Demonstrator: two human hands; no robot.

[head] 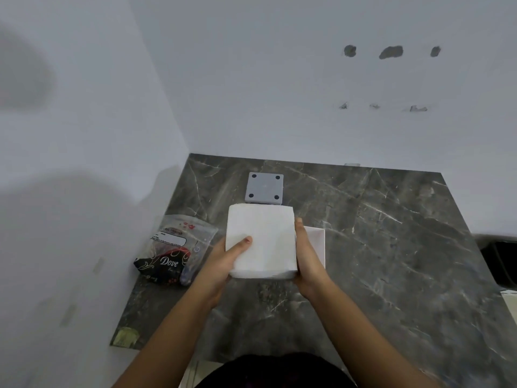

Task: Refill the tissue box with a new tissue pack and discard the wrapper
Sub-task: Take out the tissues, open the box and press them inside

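Note:
A thick stack of white tissues [263, 239] is held above the dark marble counter [377, 247] between both hands. My left hand [226, 261] grips its left side with the thumb on top. My right hand [307, 261] clasps its right edge. The empty plastic wrapper [176, 247], clear with black and red print, lies on the counter to the left by the wall. A white tissue box [317, 242] stands just right of the stack, mostly hidden behind my right hand. A grey square lid or base with black dots at its corners [264, 189] lies beyond the stack.
White walls close the counter at the left and back. A dark bin or basin [503, 259] shows at the right edge. A yellowish patch [127, 336] marks the counter's front left corner.

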